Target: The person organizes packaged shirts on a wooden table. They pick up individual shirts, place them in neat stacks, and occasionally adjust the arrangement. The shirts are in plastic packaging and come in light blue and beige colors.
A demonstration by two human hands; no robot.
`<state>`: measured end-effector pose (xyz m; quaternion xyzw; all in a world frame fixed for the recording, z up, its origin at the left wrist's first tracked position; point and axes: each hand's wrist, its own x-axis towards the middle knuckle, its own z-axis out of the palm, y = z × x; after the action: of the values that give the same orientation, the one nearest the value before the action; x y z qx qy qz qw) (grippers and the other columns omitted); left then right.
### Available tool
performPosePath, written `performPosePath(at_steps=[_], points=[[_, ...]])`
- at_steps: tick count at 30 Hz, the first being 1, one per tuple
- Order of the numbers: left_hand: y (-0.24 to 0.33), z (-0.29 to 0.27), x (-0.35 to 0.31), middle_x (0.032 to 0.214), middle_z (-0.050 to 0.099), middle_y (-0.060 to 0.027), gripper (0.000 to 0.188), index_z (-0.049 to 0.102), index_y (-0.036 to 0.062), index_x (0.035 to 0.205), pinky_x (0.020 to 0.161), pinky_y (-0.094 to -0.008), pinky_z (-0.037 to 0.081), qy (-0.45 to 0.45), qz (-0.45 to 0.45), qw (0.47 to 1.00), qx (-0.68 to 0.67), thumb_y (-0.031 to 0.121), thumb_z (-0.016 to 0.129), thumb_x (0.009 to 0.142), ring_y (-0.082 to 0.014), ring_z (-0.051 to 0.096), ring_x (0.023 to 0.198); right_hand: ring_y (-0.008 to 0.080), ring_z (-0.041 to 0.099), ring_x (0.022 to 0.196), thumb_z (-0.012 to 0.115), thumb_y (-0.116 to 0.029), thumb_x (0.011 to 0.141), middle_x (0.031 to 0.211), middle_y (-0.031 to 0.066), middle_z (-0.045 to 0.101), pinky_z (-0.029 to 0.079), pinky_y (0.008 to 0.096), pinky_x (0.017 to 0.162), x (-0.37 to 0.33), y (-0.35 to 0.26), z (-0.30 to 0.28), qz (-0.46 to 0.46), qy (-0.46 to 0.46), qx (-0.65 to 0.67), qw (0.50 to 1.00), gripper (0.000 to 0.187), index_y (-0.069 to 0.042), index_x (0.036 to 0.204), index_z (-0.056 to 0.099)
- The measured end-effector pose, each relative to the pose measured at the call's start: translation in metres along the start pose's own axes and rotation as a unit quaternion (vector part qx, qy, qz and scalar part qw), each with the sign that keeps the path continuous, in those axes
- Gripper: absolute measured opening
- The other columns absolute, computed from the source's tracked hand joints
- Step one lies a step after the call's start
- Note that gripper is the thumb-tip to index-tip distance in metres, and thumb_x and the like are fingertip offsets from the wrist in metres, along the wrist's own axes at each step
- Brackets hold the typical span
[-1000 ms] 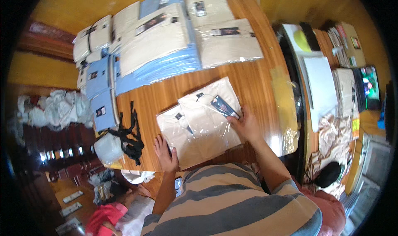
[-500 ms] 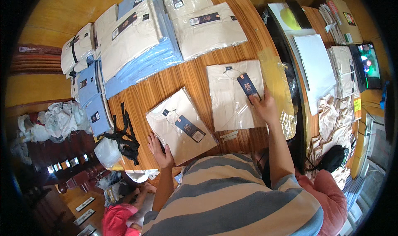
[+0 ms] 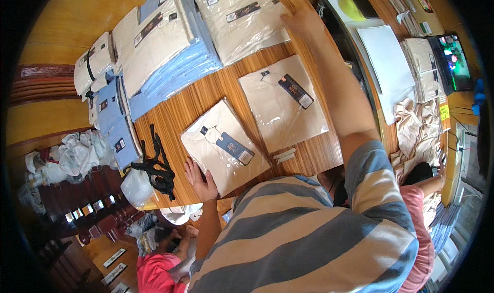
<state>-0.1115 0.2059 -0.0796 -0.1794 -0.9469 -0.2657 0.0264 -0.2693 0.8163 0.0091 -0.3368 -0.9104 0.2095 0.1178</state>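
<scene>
My left hand (image 3: 201, 182) lies against the lower left edge of a cream shirt folded in a clear bag (image 3: 211, 161), fingers stretched out. A blue hang tag (image 3: 235, 148) rests on that bag. Just right of it lies a second bagged cream shirt (image 3: 275, 105) with a dark tag, touched by neither hand. My right arm reaches far across the table, and my right hand (image 3: 301, 22) is closed at the right edge of a bagged cream shirt (image 3: 247, 28) on the back pile; its fingertips are partly hidden.
Stacks of bagged blue shirts (image 3: 180, 69) and cream shirts (image 3: 159, 40) fill the table's far left. Black straps (image 3: 157, 164) hang at the left edge. On a side table at right are white sheets (image 3: 386, 58), loose cream garments (image 3: 411, 128) and a lit screen (image 3: 455, 61). Other people sit on both sides.
My right hand has left the tag of the middle bagged shirt and moved to the back pile. That middle shirt now lies more turned. The left hand keeps its place.
</scene>
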Motion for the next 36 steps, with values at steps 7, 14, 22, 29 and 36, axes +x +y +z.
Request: performPosePath(at_steps=[7, 14, 22, 29, 36], points=[[-0.003, 0.001, 0.000, 0.173, 0.033, -0.0230, 0.063, 0.044, -0.0039, 0.159, 0.130, -0.0587, 0.009, 0.008, 0.016, 1.000, 0.004, 0.027, 0.056, 0.106, -0.0444, 0.020, 0.163, 0.0269, 0.079, 0.080, 0.067, -0.056, 0.096, 0.079, 0.0106, 0.078, 0.060, 0.0421, 0.081, 0.039, -0.023, -0.029, -0.039, -0.150, 0.019, 0.988, 0.049, -0.009, 0.090, 0.081], [-0.002, -0.003, -0.008, 0.172, 0.033, -0.0239, 0.063, 0.043, -0.0037, 0.159, 0.129, -0.0619, 0.008, 0.003, -0.013, 1.000, 0.007, 0.028, 0.054, 0.106, -0.0461, 0.020, 0.163, 0.0416, 0.073, 0.109, 0.069, -0.041, 0.100, 0.114, 0.0237, 0.077, 0.057, 0.0488, 0.100, -0.032, 0.024, -0.017, -0.051, -0.131, -0.063, 0.988, 0.043, -0.007, 0.126, 0.073], [0.004, -0.006, 0.003, 0.173, 0.033, -0.0224, 0.062, 0.045, -0.0038, 0.158, 0.130, -0.0599, 0.008, -0.011, -0.021, 1.000, 0.014, 0.024, 0.055, 0.104, -0.0441, 0.020, 0.163, 0.0423, 0.053, 0.141, 0.084, -0.046, 0.084, 0.153, 0.0233, 0.055, 0.045, 0.0480, 0.116, -0.127, 0.053, 0.037, -0.317, -0.119, -0.013, 0.941, 0.081, -0.004, 0.148, 0.058], [0.003, -0.007, 0.005, 0.171, 0.035, -0.0259, 0.071, 0.048, -0.0060, 0.156, 0.129, -0.0620, 0.010, -0.002, -0.039, 0.999, -0.005, 0.034, 0.062, 0.099, -0.0465, 0.023, 0.161, 0.0413, 0.068, 0.113, 0.082, -0.036, 0.086, 0.135, 0.0155, 0.065, 0.056, 0.0510, 0.095, -0.112, -0.024, -0.048, -0.385, -0.325, -0.144, 0.852, 0.039, -0.010, 0.113, 0.074], [0.003, -0.012, 0.001, 0.171, 0.035, -0.0256, 0.075, 0.047, -0.0053, 0.157, 0.129, -0.0632, 0.011, -0.003, -0.049, 0.999, 0.003, 0.035, 0.063, 0.096, -0.0479, 0.025, 0.160, 0.0312, 0.077, 0.092, 0.076, -0.012, 0.097, 0.099, 0.0157, 0.075, 0.060, 0.0395, 0.076, -0.100, -0.083, -0.187, -0.341, -0.120, 0.048, 0.931, 0.020, -0.007, 0.113, 0.066]])
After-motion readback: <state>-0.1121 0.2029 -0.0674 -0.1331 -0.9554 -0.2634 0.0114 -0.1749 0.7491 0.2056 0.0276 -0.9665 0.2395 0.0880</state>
